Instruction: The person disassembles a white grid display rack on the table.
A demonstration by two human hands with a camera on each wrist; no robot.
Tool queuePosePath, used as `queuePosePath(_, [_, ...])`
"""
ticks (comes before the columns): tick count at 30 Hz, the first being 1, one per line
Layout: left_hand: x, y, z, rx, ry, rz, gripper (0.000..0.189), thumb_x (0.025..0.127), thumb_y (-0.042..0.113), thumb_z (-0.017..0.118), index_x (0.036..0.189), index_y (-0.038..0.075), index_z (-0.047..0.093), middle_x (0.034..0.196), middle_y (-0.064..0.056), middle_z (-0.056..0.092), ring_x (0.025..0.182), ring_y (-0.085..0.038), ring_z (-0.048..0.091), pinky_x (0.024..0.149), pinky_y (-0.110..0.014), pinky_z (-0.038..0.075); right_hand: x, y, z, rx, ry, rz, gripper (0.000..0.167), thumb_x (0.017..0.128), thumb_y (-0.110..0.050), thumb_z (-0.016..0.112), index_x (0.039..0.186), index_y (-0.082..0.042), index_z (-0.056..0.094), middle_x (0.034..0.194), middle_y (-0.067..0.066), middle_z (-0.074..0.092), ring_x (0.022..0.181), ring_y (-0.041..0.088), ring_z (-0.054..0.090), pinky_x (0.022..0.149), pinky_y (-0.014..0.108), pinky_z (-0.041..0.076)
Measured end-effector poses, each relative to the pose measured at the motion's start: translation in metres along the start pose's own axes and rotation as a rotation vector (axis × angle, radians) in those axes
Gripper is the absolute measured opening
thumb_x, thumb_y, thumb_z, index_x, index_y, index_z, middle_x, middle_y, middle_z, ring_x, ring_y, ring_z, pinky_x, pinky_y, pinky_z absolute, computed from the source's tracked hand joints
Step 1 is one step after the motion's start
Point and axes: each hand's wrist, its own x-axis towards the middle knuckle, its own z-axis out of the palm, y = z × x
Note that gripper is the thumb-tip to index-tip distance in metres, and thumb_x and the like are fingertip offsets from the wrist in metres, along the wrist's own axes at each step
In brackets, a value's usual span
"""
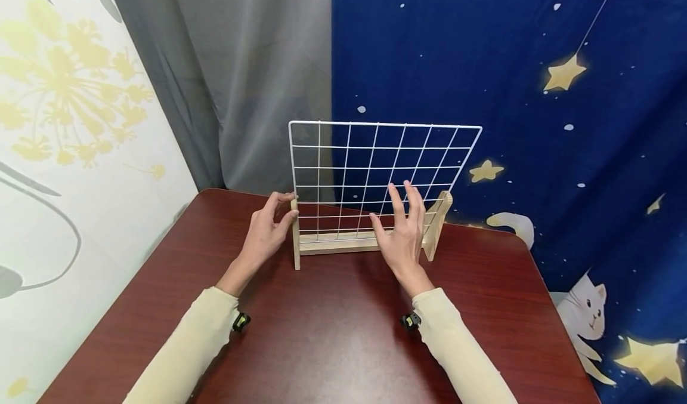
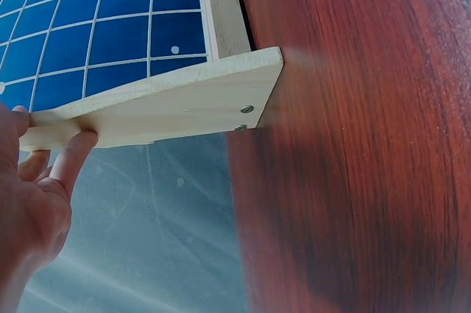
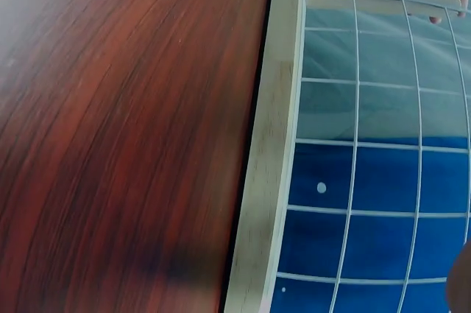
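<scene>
A white wire grid panel [image 1: 386, 124] stands upright in a pale wooden stand, leaning back a little. Its lower edge runs along the wooden crossbar [image 1: 338, 248]. My left hand [image 1: 264, 228] pinches the upper end of the stand's left side board [image 2: 184, 96], thumb and fingers on either face. Two metal screw heads [image 2: 247, 110] show low on that board's outer face. My right hand [image 1: 404, 234] holds nothing; its fingers are spread in front of the grid, left of the right side board [image 1: 439, 222]. In the right wrist view only a blurred bit of that hand shows at the edge.
The stand rests near the back edge of a dark red wooden table [image 1: 322, 332]. Behind it hang a grey curtain [image 1: 268, 64] and a blue curtain [image 1: 429, 64] with stars. A white patterned wall [image 1: 80, 213] borders the left side.
</scene>
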Motion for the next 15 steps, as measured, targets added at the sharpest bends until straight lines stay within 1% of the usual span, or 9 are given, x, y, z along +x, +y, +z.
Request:
queuePosePath(3, [0.0, 0.0, 0.001, 0.005, 0.001, -0.003, 0.032, 0.102, 0.013, 0.071, 0.131, 0.008, 0.061, 0.144, -0.01, 0.069, 0.129, -0.025, 0.07, 0.087, -0.041, 0.064, -0.002, -0.005, 0.006, -0.035, -0.013, -0.027, 0.074, 0.093, -0.032, 0.083, 0.158, -0.028, 0.05, 0.171, 0.01, 0.038, 0.158, 0.039, 0.034, 0.128, 0.056, 0.033])
queuePosePath(6, [-0.001, -0.001, 0.001, 0.006, 0.001, -0.003, 0.032, 0.102, 0.013, 0.072, 0.131, 0.008, 0.061, 0.144, -0.011, 0.069, 0.13, -0.025, 0.069, 0.086, -0.037, 0.064, -0.002, -0.008, 0.011, -0.07, -0.029, -0.076, 0.074, 0.091, -0.029, 0.085, 0.157, -0.03, 0.052, 0.168, 0.012, 0.041, 0.157, 0.042, 0.034, 0.126, 0.061, 0.036])
queuePosePath(8, [-0.001, -0.001, 0.001, 0.006, 0.0, -0.001, 0.032, 0.102, 0.013, 0.072, 0.131, 0.008, 0.061, 0.143, -0.011, 0.069, 0.13, -0.026, 0.069, 0.086, -0.032, 0.063, -0.002, -0.01, 0.014, -0.093, -0.039, -0.104, 0.075, 0.09, -0.027, 0.087, 0.156, -0.032, 0.053, 0.167, 0.012, 0.043, 0.157, 0.044, 0.035, 0.123, 0.061, 0.04])
queuePosePath(11, [0.0, -0.001, 0.0, -0.001, -0.001, 0.005, 0.032, 0.101, 0.012, 0.072, 0.131, 0.008, 0.06, 0.143, -0.013, 0.07, 0.129, -0.029, 0.07, 0.085, -0.025, 0.062, 0.0, -0.013, 0.017, -0.129, -0.055, -0.121, 0.074, 0.091, -0.027, 0.086, 0.156, -0.034, 0.052, 0.168, 0.008, 0.043, 0.157, 0.043, 0.035, 0.12, 0.059, 0.044])
queuePosePath(13, [0.001, -0.001, 0.0, -0.007, -0.001, 0.006, 0.032, 0.101, 0.011, 0.072, 0.131, 0.007, 0.06, 0.142, -0.013, 0.07, 0.128, -0.03, 0.07, 0.084, -0.023, 0.062, 0.001, -0.015, 0.019, -0.155, -0.068, -0.124, 0.073, 0.092, -0.028, 0.084, 0.157, -0.035, 0.051, 0.169, 0.006, 0.042, 0.157, 0.043, 0.035, 0.118, 0.058, 0.045])
queuePosePath(15, [0.001, -0.001, 0.0, -0.01, -0.004, -0.001, 0.032, 0.101, 0.011, 0.072, 0.131, 0.007, 0.06, 0.143, -0.012, 0.069, 0.128, -0.03, 0.07, 0.084, -0.022, 0.062, 0.002, -0.018, 0.02, -0.185, -0.079, -0.123, 0.073, 0.094, -0.029, 0.083, 0.158, -0.035, 0.049, 0.168, 0.006, 0.043, 0.156, 0.042, 0.037, 0.117, 0.057, 0.046])
